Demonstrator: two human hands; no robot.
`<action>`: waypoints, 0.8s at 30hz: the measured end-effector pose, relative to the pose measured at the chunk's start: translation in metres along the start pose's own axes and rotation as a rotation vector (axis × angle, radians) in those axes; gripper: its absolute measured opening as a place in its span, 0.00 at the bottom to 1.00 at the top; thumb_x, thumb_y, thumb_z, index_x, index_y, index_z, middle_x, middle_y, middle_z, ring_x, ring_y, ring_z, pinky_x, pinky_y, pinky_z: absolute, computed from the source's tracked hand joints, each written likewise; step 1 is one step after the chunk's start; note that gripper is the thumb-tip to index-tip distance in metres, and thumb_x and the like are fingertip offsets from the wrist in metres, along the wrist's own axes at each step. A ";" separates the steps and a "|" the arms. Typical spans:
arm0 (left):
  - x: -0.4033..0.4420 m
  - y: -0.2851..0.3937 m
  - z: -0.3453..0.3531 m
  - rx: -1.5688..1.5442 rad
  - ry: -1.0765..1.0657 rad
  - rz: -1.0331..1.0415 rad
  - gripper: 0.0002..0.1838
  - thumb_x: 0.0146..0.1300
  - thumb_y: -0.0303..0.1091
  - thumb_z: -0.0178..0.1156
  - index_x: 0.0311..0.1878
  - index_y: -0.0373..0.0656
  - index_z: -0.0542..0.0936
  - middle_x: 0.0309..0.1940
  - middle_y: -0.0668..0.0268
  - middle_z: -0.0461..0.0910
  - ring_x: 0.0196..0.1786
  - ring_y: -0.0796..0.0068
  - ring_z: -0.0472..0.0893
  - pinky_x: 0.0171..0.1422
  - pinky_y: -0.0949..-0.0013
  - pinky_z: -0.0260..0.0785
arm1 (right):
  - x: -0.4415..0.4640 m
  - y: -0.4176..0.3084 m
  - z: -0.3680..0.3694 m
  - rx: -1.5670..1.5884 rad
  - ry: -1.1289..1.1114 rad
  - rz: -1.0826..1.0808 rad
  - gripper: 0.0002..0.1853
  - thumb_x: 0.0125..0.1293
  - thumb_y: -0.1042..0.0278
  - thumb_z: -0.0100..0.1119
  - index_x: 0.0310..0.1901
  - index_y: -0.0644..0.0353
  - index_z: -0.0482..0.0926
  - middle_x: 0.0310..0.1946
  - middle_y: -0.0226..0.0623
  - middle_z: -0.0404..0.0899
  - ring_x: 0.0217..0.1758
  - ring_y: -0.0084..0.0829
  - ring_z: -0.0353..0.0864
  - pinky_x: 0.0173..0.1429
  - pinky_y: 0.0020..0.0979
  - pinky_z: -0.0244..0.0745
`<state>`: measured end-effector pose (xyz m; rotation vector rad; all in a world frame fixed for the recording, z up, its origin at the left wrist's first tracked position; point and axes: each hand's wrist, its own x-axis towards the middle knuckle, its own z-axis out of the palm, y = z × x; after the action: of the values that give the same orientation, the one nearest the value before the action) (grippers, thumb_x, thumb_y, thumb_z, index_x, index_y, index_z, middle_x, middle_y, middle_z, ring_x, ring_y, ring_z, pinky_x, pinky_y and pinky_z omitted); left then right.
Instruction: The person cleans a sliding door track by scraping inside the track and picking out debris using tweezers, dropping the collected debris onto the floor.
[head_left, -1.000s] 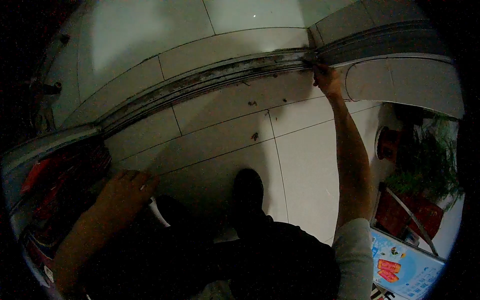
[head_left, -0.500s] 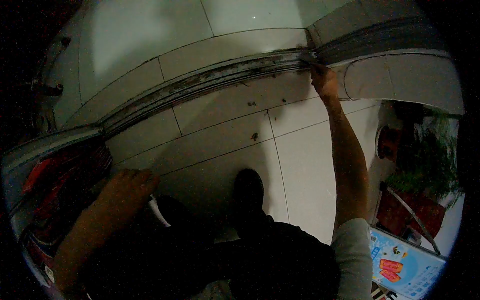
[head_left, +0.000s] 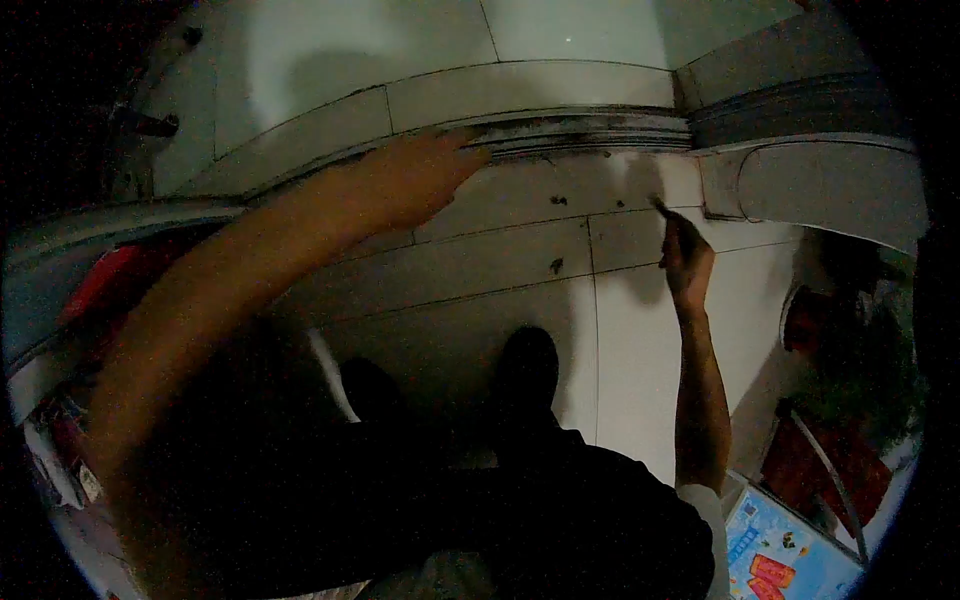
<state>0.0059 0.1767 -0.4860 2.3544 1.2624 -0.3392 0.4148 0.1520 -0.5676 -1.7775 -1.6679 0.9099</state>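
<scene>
A grooved, dirty sliding-door track (head_left: 590, 130) runs across the floor in front of me. My left hand (head_left: 425, 180) reaches over the track's left part; its fingers are blurred and dim, and whether they touch the metal is unclear. Closed around a small dark brush-like tool (head_left: 661, 207), my right hand (head_left: 688, 262) hovers over the pale tiles on the near side of the track. The tool's tip points up and left, apart from the track. Small dark clumps of debris (head_left: 557, 266) lie on the tiles between my hands.
My shoes (head_left: 528, 362) stand on the tiled floor (head_left: 500, 290). At right are a potted plant (head_left: 870, 340), a red-brown box (head_left: 815, 460) and a blue printed box (head_left: 790, 550). Red items (head_left: 110, 285) lie at far left. A wall corner (head_left: 800, 180) juts in at right.
My left hand has moved from low left up over the track. My right hand has pulled back from the track's right end, with the tool still in it. The view has shifted slightly.
</scene>
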 end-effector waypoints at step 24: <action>0.026 -0.062 0.145 0.186 0.420 -0.532 0.33 0.62 0.32 0.71 0.70 0.40 0.73 0.70 0.54 0.71 0.71 0.52 0.72 0.79 0.44 0.60 | 0.071 -0.016 0.124 0.307 -0.006 -0.095 0.21 0.76 0.61 0.62 0.60 0.69 0.82 0.31 0.38 0.86 0.29 0.23 0.84 0.32 0.28 0.78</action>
<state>-0.0319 0.1546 -0.6393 2.2757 2.1475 -0.1239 0.3091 0.2155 -0.6414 -1.4798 -1.5088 1.0644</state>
